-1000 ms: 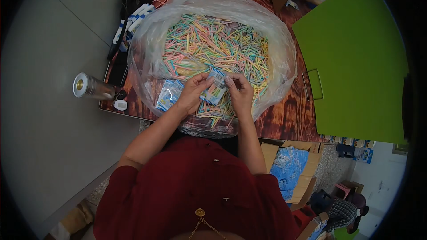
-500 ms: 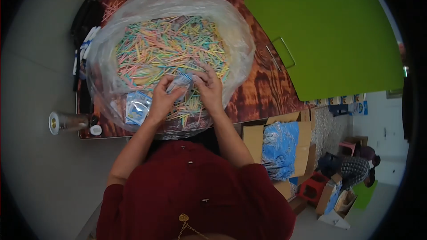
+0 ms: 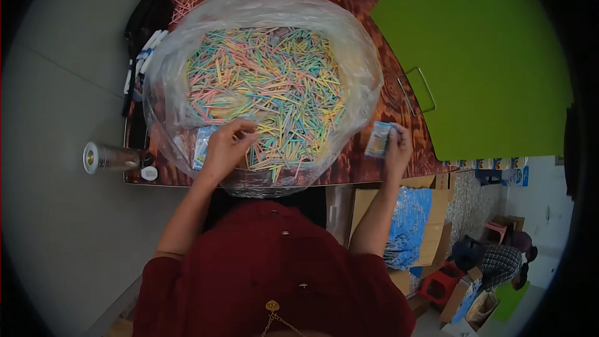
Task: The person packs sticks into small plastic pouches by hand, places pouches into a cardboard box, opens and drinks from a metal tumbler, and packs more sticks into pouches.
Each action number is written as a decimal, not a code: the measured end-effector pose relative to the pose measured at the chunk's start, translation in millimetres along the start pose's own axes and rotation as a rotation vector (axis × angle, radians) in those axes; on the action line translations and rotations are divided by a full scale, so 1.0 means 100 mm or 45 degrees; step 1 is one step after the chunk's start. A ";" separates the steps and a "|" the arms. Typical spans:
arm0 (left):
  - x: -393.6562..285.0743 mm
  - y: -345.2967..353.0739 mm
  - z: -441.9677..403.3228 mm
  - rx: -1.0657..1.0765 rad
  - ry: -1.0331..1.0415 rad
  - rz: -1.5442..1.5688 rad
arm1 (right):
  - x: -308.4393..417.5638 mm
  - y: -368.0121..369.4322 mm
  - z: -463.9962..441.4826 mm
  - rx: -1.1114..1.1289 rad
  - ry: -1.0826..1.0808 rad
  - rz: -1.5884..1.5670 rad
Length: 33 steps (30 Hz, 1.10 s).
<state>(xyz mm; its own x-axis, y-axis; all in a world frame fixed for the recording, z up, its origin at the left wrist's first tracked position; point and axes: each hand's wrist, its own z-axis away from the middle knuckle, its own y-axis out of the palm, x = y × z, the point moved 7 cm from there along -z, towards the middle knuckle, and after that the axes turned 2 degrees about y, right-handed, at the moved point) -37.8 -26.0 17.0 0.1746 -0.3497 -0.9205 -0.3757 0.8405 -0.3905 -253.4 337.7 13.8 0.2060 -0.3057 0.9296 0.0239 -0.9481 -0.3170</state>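
Observation:
My right hand [image 3: 398,151] pinches a small blue-and-clear packet [image 3: 378,140] with coloured sticks inside, over the red-brown table right of the big bag. My left hand [image 3: 231,146] hovers at the near left part of the bag, thumb and fingers apart, with nothing visible between them. Under it on the left lies another blue-and-white packet [image 3: 201,148], partly covered by the hand. The large clear plastic bag [image 3: 365,72] is spread open around a heap of pastel sticks [image 3: 268,81].
A metal tumbler [image 3: 111,157] and a white-topped small item [image 3: 149,173] are at the left. A green board [image 3: 480,62] with a wire handle slants at the right. Below the table edge stands a carton with blue packets [image 3: 409,221]. People bend over boxes at the lower right.
My right hand has moved right, out of the bag, carrying the packet away from my left hand. My left hand has let go of it and its fingers are apart.

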 end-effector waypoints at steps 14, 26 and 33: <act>0.80 -0.83 0.20 -0.320 -0.317 -0.352 | 1.53 2.02 0.14 0.673 -0.983 0.479; 0.64 -0.86 0.26 -0.355 -0.157 -0.355 | 1.12 3.25 0.04 0.968 -1.099 1.213; 0.32 -0.82 0.25 -0.452 0.265 -0.656 | 0.87 3.25 -0.15 1.009 -0.819 1.278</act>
<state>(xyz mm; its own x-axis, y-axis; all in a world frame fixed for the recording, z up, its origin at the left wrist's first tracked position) 21.2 -96.0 20.0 0.2462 -0.7733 -0.5843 -0.5749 0.3689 -0.7304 -241.9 2.0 -5.4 0.8568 -0.5101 0.0756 0.0912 0.0056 -0.9958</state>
